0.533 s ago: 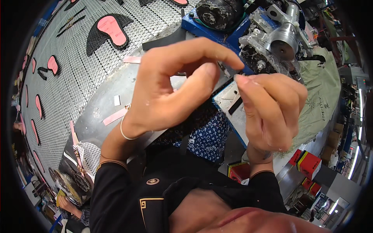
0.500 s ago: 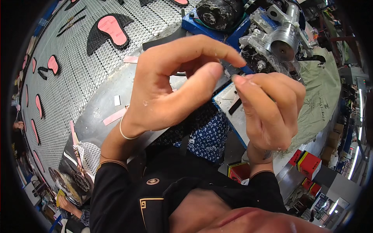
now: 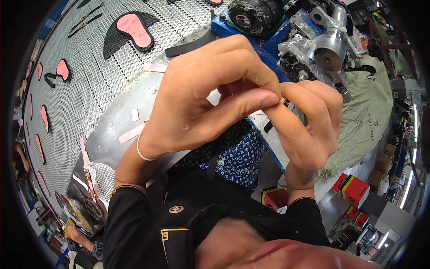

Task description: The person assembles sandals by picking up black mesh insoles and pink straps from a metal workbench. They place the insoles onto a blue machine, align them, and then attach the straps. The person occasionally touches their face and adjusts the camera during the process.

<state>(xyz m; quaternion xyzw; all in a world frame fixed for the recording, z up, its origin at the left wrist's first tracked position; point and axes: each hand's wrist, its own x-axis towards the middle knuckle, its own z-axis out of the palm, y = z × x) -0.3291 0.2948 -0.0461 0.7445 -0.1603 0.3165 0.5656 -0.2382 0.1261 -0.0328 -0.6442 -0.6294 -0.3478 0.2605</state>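
Red-and-yellow boxes (image 3: 354,190) are sitting at four o'clock below the counter (image 3: 121,112). Left hand (image 3: 201,103) and right hand (image 3: 309,130) are pinching a tiny pale piece (image 3: 281,101) together, fingertips meeting at centre.

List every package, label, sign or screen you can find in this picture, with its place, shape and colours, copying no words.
Red box with yellow and black band: lower right, on the floor.
Second red box: just below it, partly hidden.
Red and yellow box: low centre, beside the right forearm.
No screens or signs can be made out.
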